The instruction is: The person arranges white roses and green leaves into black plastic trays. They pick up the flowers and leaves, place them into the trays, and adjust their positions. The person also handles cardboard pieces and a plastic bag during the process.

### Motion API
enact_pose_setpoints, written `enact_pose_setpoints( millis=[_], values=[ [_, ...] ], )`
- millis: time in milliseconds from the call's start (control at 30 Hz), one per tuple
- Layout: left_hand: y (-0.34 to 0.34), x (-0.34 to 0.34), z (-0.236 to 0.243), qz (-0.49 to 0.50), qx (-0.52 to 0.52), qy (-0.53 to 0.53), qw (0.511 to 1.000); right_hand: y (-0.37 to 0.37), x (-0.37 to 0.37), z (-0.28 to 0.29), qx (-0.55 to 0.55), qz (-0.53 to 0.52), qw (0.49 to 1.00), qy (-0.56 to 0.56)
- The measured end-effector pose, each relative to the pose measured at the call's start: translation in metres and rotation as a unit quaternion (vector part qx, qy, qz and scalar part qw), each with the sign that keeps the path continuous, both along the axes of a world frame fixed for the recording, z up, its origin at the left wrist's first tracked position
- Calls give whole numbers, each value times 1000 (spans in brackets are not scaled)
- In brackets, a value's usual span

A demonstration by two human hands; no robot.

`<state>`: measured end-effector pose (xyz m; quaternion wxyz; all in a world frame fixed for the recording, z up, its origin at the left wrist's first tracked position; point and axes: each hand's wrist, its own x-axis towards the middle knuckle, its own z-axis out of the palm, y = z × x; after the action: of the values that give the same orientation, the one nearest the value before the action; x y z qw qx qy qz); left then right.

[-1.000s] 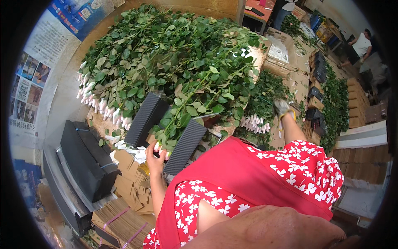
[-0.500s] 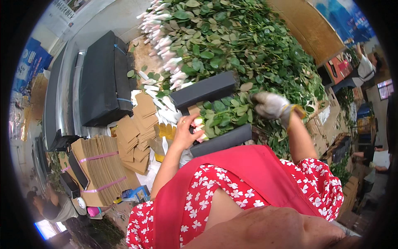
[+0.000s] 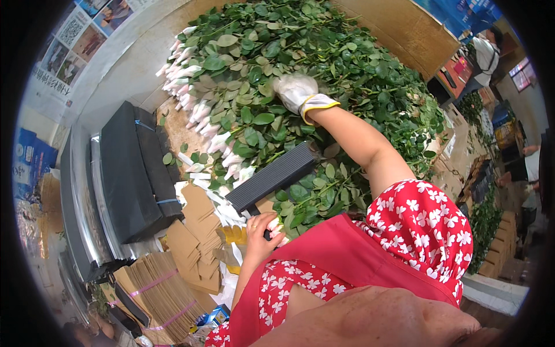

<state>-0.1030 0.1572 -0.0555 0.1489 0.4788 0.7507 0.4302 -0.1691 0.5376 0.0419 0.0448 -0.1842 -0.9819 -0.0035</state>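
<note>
My left hand (image 3: 260, 236) is closed round the pale pink-and-white heads (image 3: 275, 228) of a small bunch of roses, whose leafy stems (image 3: 315, 196) lie to their right. A black ribbed block (image 3: 270, 176) sits just above this bunch. My right hand (image 3: 298, 95), in a pale glove with a yellow-edged cuff, is up on a large heap of leafy rose stems (image 3: 347, 69); its fingertips are blurred among the leaves. The heap's heads wear white sleeves (image 3: 199, 118) along its left side. A yellow-and-grey glove (image 3: 232, 248) lies beside my left hand.
Black padded bundles (image 3: 130, 173) stand at left, with cardboard pieces (image 3: 191, 243) and a strapped cardboard stack (image 3: 156, 289) below. A tall cardboard panel (image 3: 399, 32) backs the heap. Co-workers (image 3: 483, 58) are at right beside benches with more stems (image 3: 483, 231), a red-topped table (image 3: 457, 75) among them.
My gloved right hand has swung from the right side up and left onto the top of the heap. My left hand stays at the rose heads. The whole view has shifted as my head turned.
</note>
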Motion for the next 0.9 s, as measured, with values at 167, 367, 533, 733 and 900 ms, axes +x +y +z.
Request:
enact_pose_setpoints(
  millis=[167, 367, 533, 733, 900],
  values=[
    [0, 1, -3, 7, -9, -8, 1000, 7, -3, 1, -57, -43, 997, 6],
    [7, 0, 7, 7, -23, -15, 1000, 23, -7, 7, -32, -26, 999, -27],
    [4, 3, 0, 24, -10, 0, 1000, 10, 18, 75, 47, -10, 991, 125],
    [1, 4, 1, 25, -21, -9, 999, -3, 36, 84, 21, 7, 993, 115],
    [0, 2, 1, 32, -36, -3, 999, -7, 20, 74, -14, -13, 1000, -13]
  ],
)
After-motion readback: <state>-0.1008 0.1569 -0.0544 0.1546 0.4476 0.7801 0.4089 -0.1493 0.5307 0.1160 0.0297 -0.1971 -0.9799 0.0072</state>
